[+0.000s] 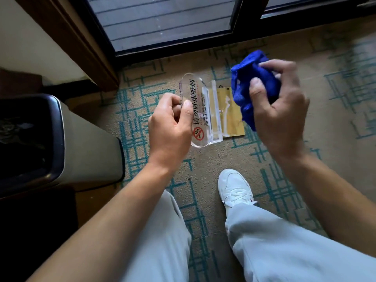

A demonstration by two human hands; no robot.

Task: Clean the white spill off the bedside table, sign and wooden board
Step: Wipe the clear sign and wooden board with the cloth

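At the bottom of the frame are my pale grey trouser legs point(284, 241) and one white sneaker point(236, 188) planted on the beige carpet with teal line pattern point(335, 94). Above them my two forearms rise toward the middle of the picture.

My left hand point(171, 121), left of centre, has its fingers curled and its thumb pressed on the face of the clear acrylic no-smoking sign with black lettering point(198, 110), pinching it along its left edge. The sign's long axis runs from the lower middle up toward the top of the frame, with the red prohibition symbol at its near end. My right hand point(278, 104), right of centre, is closed around a bunched bright blue microfibre cloth point(250, 82), thumb pressed into the wad and fingers wrapped over its top.

The cloth sits to the right of the sign and a little higher in the frame, close but apart, so I judge the right hand is the one to bring the wad leftward across the sign's face while the left steadies it.

Between and beyond the two hands, the small yellow-toned wooden board point(230, 112) lies flat on the carpet, streaked with white spill and not yet wiped. Nothing lies between cloth and sign.

At the left edge stands a grey bin with a dark rim point(85, 143). A dark-framed glass door point(162, 21) fills the top of the frame. I cannot pick out the bedside table with any certainty.
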